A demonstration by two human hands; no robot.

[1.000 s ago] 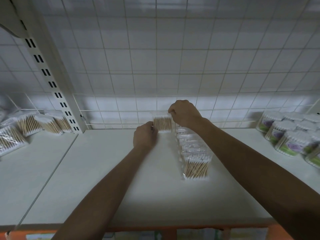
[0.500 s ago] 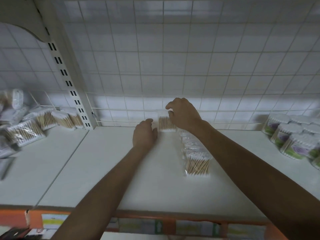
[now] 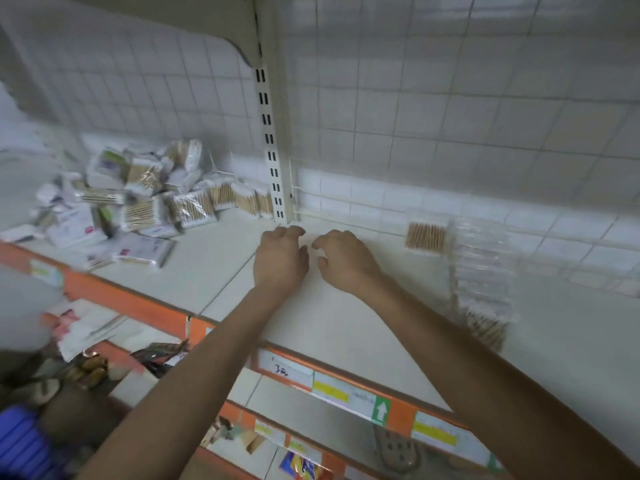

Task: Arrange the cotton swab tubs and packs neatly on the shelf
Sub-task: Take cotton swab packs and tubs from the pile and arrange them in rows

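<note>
Two bare forearms are stretched forward over the orange front edge point(image 3: 166, 311) of the shelf point(image 3: 346, 327), on which paper price labels point(image 3: 332, 391) are stuck; the shelf itself is a smooth, flat, white board. The left hand point(image 3: 280, 258) and the right hand point(image 3: 346, 261) are held palm down, close side by side, over the board; the fingers point(image 3: 294, 232) are loosely curled and released, with nothing grasped. To the right, a blurred row of clear, crinkled plastic swab packs point(image 3: 481, 271) is laid front to back; one pack point(image 3: 426, 236) of wooden-stemmed swabs is stood at its far end. On the neighbouring board to the left, an untidy heap of packs point(image 3: 149, 199) is piled. Behind, a slotted metal upright point(image 3: 272, 150) and a white wire grid point(image 3: 450, 116) are seen.
</note>
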